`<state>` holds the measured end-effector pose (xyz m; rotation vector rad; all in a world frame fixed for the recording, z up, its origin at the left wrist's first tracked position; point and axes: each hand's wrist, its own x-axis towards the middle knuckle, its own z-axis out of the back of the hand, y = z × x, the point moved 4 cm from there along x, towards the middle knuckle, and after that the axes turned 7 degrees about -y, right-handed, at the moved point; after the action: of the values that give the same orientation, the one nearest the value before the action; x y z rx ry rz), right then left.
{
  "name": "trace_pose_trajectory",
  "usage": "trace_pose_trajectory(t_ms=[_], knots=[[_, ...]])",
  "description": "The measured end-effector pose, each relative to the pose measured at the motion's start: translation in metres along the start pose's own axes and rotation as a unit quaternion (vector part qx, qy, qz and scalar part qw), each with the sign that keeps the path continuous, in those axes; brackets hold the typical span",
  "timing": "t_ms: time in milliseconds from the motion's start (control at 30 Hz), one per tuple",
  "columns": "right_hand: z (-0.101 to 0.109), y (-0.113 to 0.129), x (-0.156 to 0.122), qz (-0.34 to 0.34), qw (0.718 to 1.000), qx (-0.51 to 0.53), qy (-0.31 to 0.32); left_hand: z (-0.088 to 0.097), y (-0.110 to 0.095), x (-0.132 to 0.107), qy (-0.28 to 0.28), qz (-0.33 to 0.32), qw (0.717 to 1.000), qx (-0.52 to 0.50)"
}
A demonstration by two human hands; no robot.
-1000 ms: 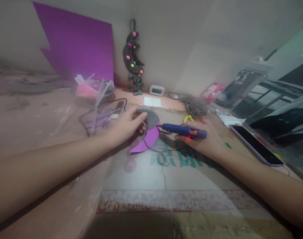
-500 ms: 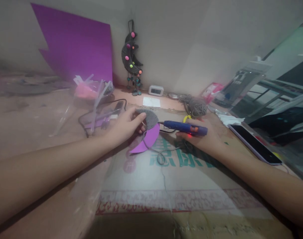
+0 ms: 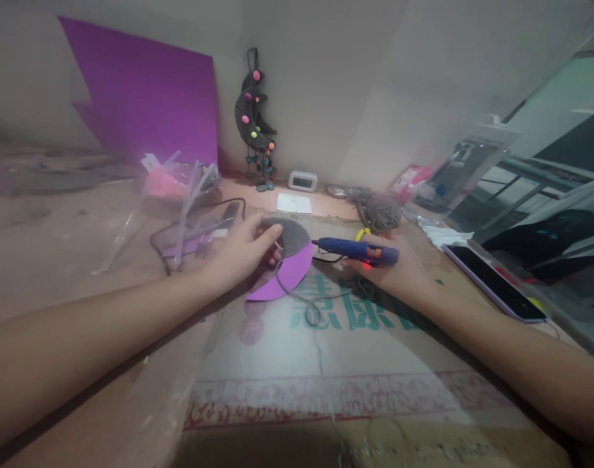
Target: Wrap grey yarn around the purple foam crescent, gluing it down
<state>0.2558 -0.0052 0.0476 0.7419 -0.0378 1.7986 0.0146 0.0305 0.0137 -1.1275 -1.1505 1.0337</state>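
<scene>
My left hand [image 3: 241, 250] pinches the upper edge of a purple crescent cut-out [image 3: 284, 276] whose top half is wrapped in grey yarn [image 3: 294, 235]. A loose yarn strand [image 3: 312, 305] trails from it over the cardboard sheet [image 3: 326, 351]. My right hand [image 3: 392, 273] is closed around a blue hot glue gun [image 3: 358, 250] with a red light lit. Its nozzle points left, just short of the crescent's right edge.
A finished dark moon ornament [image 3: 253, 120] hangs on the wall beside a purple sheet [image 3: 145, 91]. Glue sticks and a bag [image 3: 182, 185] lie at the left. A yarn ball [image 3: 379, 211], small clock [image 3: 301, 180], paper note [image 3: 294, 203] and phone [image 3: 492, 281] sit around.
The glue gun's nozzle has drawn back a little to the right, off the crescent. My left hand keeps its hold; the view has shifted slightly.
</scene>
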Motion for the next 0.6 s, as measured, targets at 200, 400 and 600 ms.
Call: trace_pose_trajectory(t_ms=[200,400,600], knots=[[0.000,-0.004,0.003,-0.079,0.996,0.037,-0.015,-0.001,0.001,0.002,-0.003,0.009,1.000,-0.017],[0.010,0.004,0.014,-0.101,0.988,0.111,-0.032,-0.002,0.000,0.000,-0.003,0.017,1.000,0.003],[0.024,0.015,0.042,-0.082,0.992,0.087,-0.041,-0.004,0.002,0.001,0.002,0.013,1.000,-0.009]])
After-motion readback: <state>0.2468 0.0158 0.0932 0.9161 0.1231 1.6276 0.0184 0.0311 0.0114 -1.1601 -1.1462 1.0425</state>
